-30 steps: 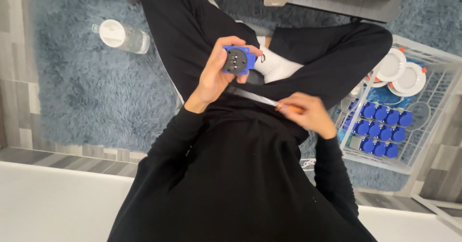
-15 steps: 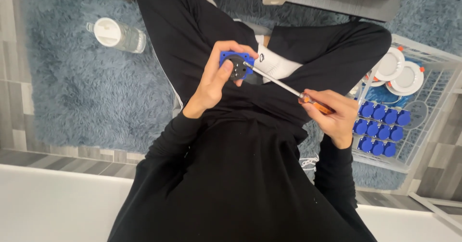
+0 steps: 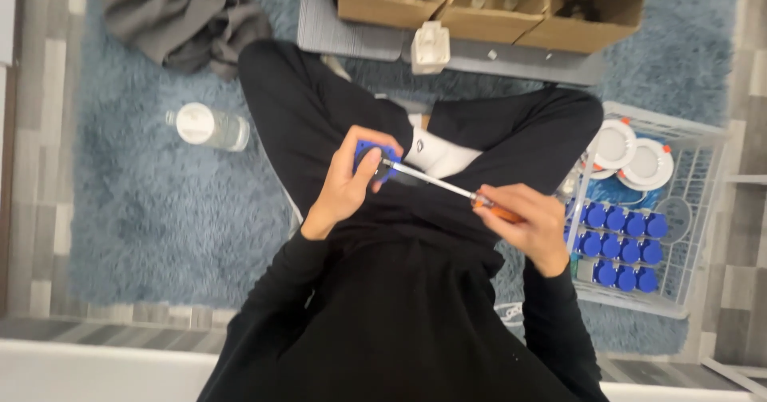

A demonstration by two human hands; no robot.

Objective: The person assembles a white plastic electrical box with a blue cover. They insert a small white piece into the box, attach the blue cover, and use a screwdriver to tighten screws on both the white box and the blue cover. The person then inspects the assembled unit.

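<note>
Left hand (image 3: 345, 186): I see it gripping a small blue part (image 3: 374, 156).
Right hand (image 3: 534, 228): closed around the orange-handled screwdriver (image 3: 447, 188), tip touching that part.
Nearby: white basket (image 3: 703, 210).

Left hand (image 3: 345, 185) grips small blue part (image 3: 374, 157), thumb across its face. Right hand (image 3: 534, 228) closed around orange-handled screwdriver (image 3: 447, 187); shaft runs up-left from right hand, tip touching blue part. Both hands over crossed legs in black. Wire basket (image 3: 703, 234) just right of right hand, holding rows of blue caps (image 3: 620, 247) and white round discs (image 3: 631, 154). Plastic bottle (image 3: 208, 127) lies on blue rug (image 3: 152, 226), well left of left hand. Cardboard boxes (image 3: 487, 2) beyond knees.
</note>
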